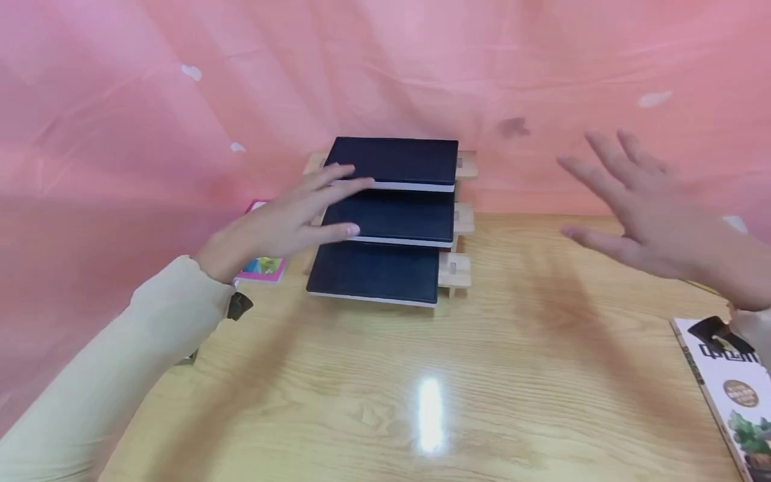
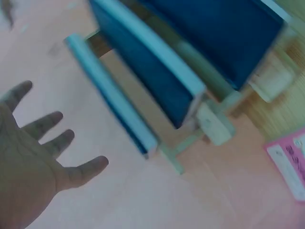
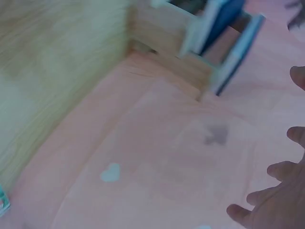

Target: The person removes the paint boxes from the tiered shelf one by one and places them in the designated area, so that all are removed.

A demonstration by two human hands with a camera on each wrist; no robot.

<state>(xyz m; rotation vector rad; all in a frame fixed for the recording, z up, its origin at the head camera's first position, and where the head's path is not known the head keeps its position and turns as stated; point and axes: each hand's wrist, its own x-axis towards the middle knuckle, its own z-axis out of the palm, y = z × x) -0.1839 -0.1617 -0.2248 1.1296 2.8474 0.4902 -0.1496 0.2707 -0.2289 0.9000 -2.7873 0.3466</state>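
A small wooden rack (image 1: 460, 217) stands at the back of the table, bearing three dark flat panels with white edges: a top panel (image 1: 397, 159), a middle panel (image 1: 397, 215) and a bottom panel (image 1: 376, 271). My left hand (image 1: 283, 217) hovers with fingers spread in front of the rack's left side; in the left wrist view that hand (image 2: 35, 162) is apart from the panels and holds nothing. Off to the rack's right, my right hand (image 1: 656, 214) is raised in the air, fingers spread. The right wrist view shows its fingers (image 3: 281, 169) against the pink cloth, with nothing in them.
Pink cloth (image 1: 542, 80) with pale hearts hangs behind the wooden table (image 1: 512, 375). A white-covered book (image 1: 717, 381) lies at the right edge. Behind my left hand is a pink-edged booklet (image 1: 265, 269), partly hidden.
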